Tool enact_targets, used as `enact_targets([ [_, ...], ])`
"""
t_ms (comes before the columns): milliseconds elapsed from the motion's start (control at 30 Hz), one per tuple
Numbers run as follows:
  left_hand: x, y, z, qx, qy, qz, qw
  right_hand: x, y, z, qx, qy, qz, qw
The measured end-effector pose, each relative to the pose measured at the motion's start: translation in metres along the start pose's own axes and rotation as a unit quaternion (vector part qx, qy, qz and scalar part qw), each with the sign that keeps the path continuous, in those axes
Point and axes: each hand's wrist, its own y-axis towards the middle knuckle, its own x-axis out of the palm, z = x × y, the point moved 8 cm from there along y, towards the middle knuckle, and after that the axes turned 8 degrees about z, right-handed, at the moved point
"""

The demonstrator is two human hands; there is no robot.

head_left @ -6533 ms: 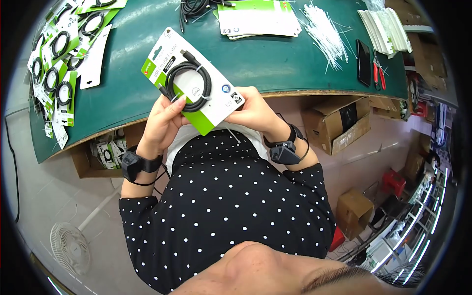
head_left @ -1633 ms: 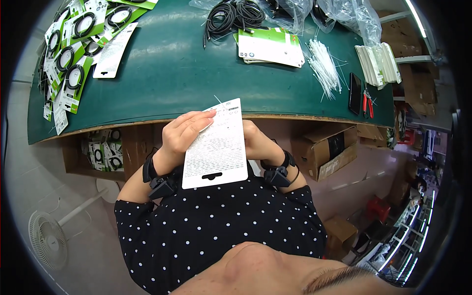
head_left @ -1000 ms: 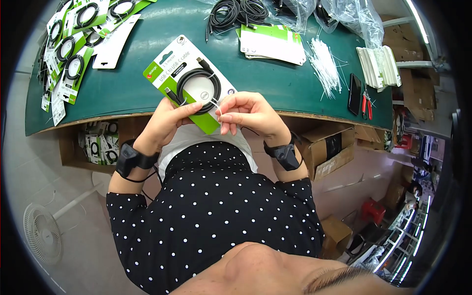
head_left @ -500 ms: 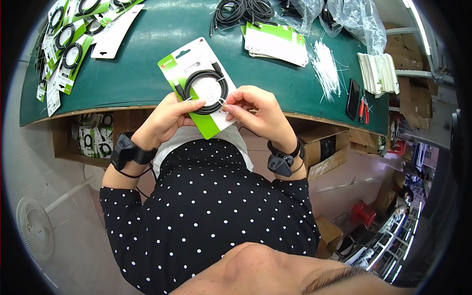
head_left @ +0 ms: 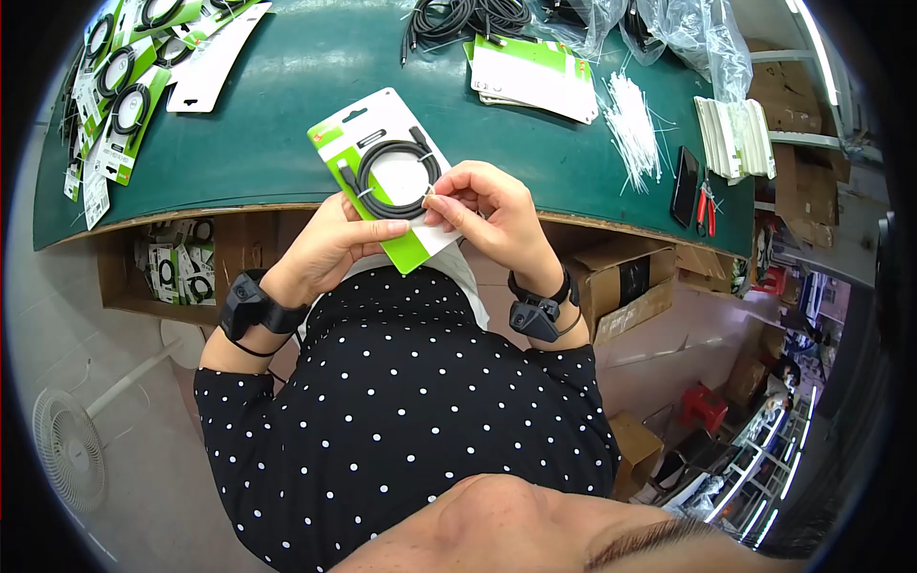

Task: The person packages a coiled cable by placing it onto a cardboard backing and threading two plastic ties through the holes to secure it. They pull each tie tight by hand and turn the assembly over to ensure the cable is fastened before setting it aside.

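Observation:
My left hand (head_left: 334,239) is closed on the lower left edge of a white and green backing card (head_left: 409,252), its thumb lying across the front. On the card sits a coiled black cable (head_left: 363,187), with white ties around it at several spots. The cable's two plugs point up, at the coil's left and upper right. The fingers of my right hand (head_left: 492,205) are pinched together at the coil's lower right, on a thin white cable tie (head_left: 429,190). The tie's end is hidden by the fingertips. The card is tilted above the table's front edge.
Carded cables (head_left: 129,110) pile up at the table's left. Loose black cables (head_left: 468,19), blank cards (head_left: 535,81), a heap of white cable ties (head_left: 632,129), a phone (head_left: 685,186) and red-handled cutters (head_left: 706,208) lie to the right. Cardboard boxes (head_left: 621,286) stand below the table.
The card with its cable has come slightly down, toward me. My left thumb has slid off the coil to the card's lower part. My right fingers still pinch at the tie.

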Motion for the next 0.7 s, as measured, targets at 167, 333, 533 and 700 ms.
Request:
enact_targets([
  [167,0.001,0.002,-0.006,-0.008,-0.019,0.005,1.0,-0.004,0.0,-0.02,-0.131,-0.153,0.008,0.98],
  [333,0.0,0.003,-0.007,0.008,-0.006,0.009,1.0,-0.004,-0.003,-0.024,-0.127,-0.171,0.013,0.977],
  [533,-0.001,0.005,-0.006,0.02,0.001,0.01,1.0,-0.003,-0.005,-0.027,-0.165,-0.167,0.015,0.972],
  [700,-0.002,0.007,-0.008,0.028,-0.01,0.015,0.999,-0.001,-0.005,-0.033,-0.17,-0.17,0.013,0.971],
])
